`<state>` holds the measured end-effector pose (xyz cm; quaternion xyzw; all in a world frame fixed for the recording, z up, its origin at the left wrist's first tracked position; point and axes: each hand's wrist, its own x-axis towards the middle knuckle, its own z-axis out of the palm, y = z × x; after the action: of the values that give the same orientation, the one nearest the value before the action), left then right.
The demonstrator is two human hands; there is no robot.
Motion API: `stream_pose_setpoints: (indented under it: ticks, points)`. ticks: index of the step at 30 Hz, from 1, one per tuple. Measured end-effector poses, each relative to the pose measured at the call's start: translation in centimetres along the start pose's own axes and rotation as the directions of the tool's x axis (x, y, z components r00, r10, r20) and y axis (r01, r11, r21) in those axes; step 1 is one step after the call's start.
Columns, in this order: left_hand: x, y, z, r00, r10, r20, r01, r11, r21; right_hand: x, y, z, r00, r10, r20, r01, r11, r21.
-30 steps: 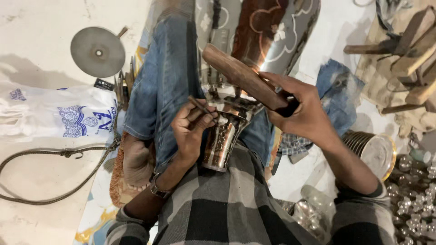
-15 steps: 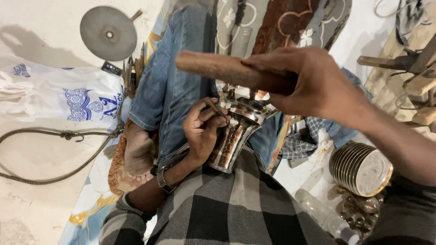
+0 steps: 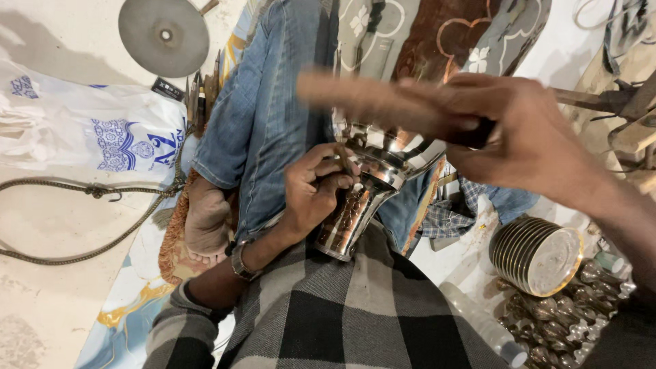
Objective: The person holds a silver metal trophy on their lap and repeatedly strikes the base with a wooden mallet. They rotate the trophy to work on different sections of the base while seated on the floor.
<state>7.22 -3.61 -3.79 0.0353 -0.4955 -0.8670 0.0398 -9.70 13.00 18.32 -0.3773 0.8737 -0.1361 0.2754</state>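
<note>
The left hand point(image 3: 311, 195) pinches a thin punch against the shiny hammered metal vessel point(image 3: 362, 201) (propped on the lap); the right hand point(image 3: 519, 137) grips a blurred wooden mallet point(image 3: 369, 102).

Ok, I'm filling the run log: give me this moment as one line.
left hand: holds punch on metal cup | right hand: grips wooden mallet, raised, blurred | cup: across lap

Two hands are at work, the left hand point(image 3: 311, 195) and the right hand point(image 3: 526, 140). Between them is one shiny metal goblet point(image 3: 365, 198), and the right holds one wooden mallet point(image 3: 369, 102). On the floor lie one grey round disc point(image 3: 164, 34), one white printed bag point(image 3: 96, 133) and one cord point(image 3: 89, 195). One stack of round metal plates point(image 3: 536, 254) lies on its side; the small metal pieces beside it are too many to count.
</note>
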Motion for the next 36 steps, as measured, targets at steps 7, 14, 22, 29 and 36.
stream_pose_setpoints:
  ticks: [7, 14, 22, 29, 36]
  points:
    - [3.0, 1.7, -2.0, 0.930, 0.087, 0.357, -0.141, 0.982, 0.129, -4.9, 3.6, 4.4, 0.997, 0.070, -0.045, -0.048, 0.925, 0.378]
    - [5.5, 1.6, -3.3, 0.770, 0.204, 0.605, -0.362, 0.920, 0.151, -9.9, 5.2, 9.7, 0.962, 0.187, -0.202, -0.050, 0.841, 0.538]
    - [7.3, 1.4, -3.5, 0.660, 0.105, 0.744, -0.442, 0.855, 0.271, -11.2, 6.6, 12.4, 0.773, -0.233, -0.591, 0.323, 0.945, 0.049]
    - [4.0, 1.0, -2.9, 0.904, 0.159, 0.397, -0.192, 0.980, 0.044, -8.8, 5.0, 4.9, 0.921, 0.003, -0.389, 0.108, 0.959, 0.263]
    - [2.6, -0.4, -3.2, 0.957, 0.111, 0.267, -0.100, 0.993, -0.058, -1.6, 0.1, 1.4, 0.995, -0.099, -0.003, 0.092, 0.934, -0.345]
